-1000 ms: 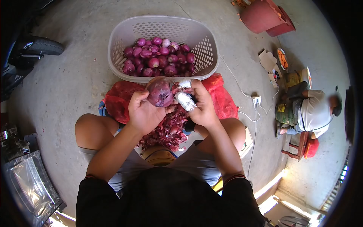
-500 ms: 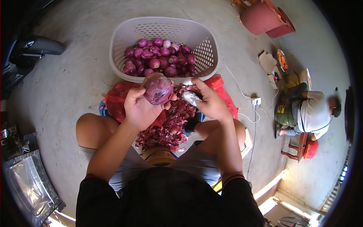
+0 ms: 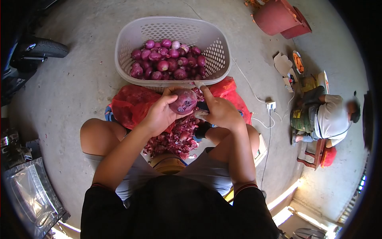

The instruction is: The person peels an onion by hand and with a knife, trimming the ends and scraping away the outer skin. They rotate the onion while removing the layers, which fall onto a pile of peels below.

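Observation:
My left hand [image 3: 160, 115] holds a large red onion [image 3: 184, 101] between thumb and fingers, its root end facing me. Close against the onion's right side is my right hand [image 3: 223, 109], thumb and index finger spread apart, with whitish wrapping on both tips. Below the hands, a heap of purple onion skins [image 3: 175, 139] lies between my legs. Just beyond them stands a pale plastic basket [image 3: 123, 47] with many peeled-looking red onions [image 3: 167, 59] in it. Red mesh sacks [image 3: 129, 105] lie against the basket's near side.
At the right, another person [image 3: 330, 117] sits on a low wooden bench [image 3: 314, 155] beside a bucket [image 3: 301, 119]. A power outlet box [image 3: 270, 105] with white cables lies on the floor. Reddish tubs [image 3: 274, 18] are at the top right, a motorbike wheel [image 3: 47, 47] at the left.
My left hand has moved right with the onion and turned its root end toward me. My right hand has come up against the onion, thumb and index finger still apart.

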`<state>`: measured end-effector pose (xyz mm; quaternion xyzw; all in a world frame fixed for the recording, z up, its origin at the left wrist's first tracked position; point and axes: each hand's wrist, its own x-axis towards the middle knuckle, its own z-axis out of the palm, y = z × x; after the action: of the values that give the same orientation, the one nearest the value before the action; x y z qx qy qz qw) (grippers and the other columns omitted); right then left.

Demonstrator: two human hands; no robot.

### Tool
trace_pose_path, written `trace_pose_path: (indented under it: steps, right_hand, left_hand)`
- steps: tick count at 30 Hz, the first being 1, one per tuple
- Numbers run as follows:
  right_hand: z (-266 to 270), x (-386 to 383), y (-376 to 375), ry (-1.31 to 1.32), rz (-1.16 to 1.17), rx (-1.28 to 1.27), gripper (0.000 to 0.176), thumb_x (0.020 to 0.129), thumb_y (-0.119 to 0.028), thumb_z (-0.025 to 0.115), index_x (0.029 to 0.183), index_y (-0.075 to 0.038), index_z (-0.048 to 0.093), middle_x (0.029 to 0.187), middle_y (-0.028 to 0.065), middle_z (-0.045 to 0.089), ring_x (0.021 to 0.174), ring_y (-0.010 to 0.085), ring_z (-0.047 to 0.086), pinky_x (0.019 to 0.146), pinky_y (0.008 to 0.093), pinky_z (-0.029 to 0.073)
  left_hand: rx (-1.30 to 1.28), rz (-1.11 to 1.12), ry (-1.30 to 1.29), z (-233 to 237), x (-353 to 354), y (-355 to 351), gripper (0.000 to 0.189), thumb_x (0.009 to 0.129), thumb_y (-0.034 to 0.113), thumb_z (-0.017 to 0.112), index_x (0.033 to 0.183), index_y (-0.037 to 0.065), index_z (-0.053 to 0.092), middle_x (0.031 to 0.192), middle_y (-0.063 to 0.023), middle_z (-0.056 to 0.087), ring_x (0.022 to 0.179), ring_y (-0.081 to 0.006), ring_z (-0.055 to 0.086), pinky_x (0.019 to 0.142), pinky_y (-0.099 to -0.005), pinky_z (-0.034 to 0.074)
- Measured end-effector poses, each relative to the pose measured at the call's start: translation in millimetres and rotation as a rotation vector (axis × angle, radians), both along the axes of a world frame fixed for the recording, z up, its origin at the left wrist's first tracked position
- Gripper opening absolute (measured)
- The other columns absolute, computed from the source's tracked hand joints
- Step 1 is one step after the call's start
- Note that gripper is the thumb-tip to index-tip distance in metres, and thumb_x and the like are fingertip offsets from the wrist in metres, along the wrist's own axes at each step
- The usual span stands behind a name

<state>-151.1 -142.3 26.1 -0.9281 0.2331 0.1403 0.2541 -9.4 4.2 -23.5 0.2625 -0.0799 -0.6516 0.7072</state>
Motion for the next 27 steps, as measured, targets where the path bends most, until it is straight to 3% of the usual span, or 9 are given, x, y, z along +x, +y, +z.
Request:
trace_pose_path:
  steps: [6,12,15,24,27]
  right_hand:
    - [-11.7,-10.1,-5.1,-0.054,-0.030,-0.038,0.073,0.078,-0.031,0.066,0.133,0.001,0.030,0.076,0.0245,0.062,0.076,0.0398,0.062,0.064,0.0479,0.047]
    - [4.1,-4.2,-0.6,0.030,-0.032,-0.012,0.073,0.081,-0.035,0.063,0.134,0.001,0.028,0.083,0.0260,0.062,0.081,0.0399,0.061,0.070,0.0470,0.045]
    - [2.3,-2.0,6.3,-0.015,0.019,-0.029,0.066,0.080,-0.032,0.063,0.131,-0.001,0.034,0.075,0.0226,0.063,0.076,0.0386,0.062,0.062,0.0490,0.046]
    - [-2.5,-8.3,-2.2,-0.044,-0.050,-0.037,0.054,0.082,-0.030,0.061,0.126,-0.006,0.040,0.078,0.0225,0.062,0.077,0.0392,0.061,0.064,0.0482,0.046]
    - [-1.3,-7.7,-7.0,-0.146,-0.118,-0.040,0.047,0.082,-0.022,0.058,0.123,-0.007,0.041,0.077,0.0224,0.062,0.078,0.0405,0.060,0.065,0.0482,0.046]
  left_hand:
    - [0.100,0.129,-0.155,-9.0,-1.5,-6.2,0.038,0.091,0.021,0.042,0.127,0.009,0.035,0.128,-0.0117,0.047,0.121,-0.0278,0.046,0.104,-0.0461,0.033]
    - [0.025,-0.005,-0.007,-6.1,4.5,-4.7,0.035,0.091,0.022,0.042,0.123,0.009,0.037,0.129,-0.0120,0.046,0.121,-0.0273,0.045,0.103,-0.0474,0.034]
    - [0.064,0.004,-0.025,-9.4,-4.7,-5.0,0.036,0.091,0.022,0.041,0.125,0.011,0.037,0.130,-0.0120,0.046,0.121,-0.0273,0.045,0.103,-0.0489,0.034]
    - [0.062,0.103,-0.020,-3.3,8.7,-6.5,0.039,0.090,0.024,0.045,0.127,0.015,0.036,0.126,-0.0110,0.048,0.113,-0.0303,0.052,0.097,-0.0453,0.040]
    - [-0.006,0.152,0.022,-3.3,14.6,-7.1,0.039,0.090,0.024,0.045,0.127,0.018,0.037,0.126,-0.0094,0.048,0.111,-0.0316,0.053,0.094,-0.0446,0.043]
